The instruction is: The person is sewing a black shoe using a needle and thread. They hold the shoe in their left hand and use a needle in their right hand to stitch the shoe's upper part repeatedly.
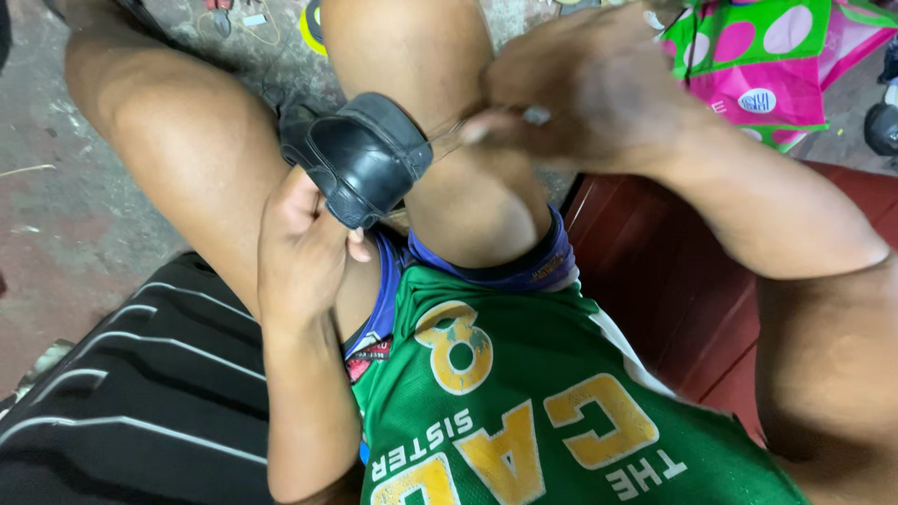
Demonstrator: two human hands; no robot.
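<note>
While your left hand (304, 248) is clenched around the lower edge of the black leather shoe (360, 154) propped between your bare knees, your right hand (580, 89) has its fingers pinched tight on a thin thread (447, 131) drawn taut from the shoe's side, above the dark red wooden bench (655, 281) you sit on. You seem to be mid-stitch, pulling the thread through. The next move likely calls for steady tension and a firm left-hand hold, so the shoe doesn't twist.

Black leather shoe (363, 154), apparently sole-up, between the knees.
</note>
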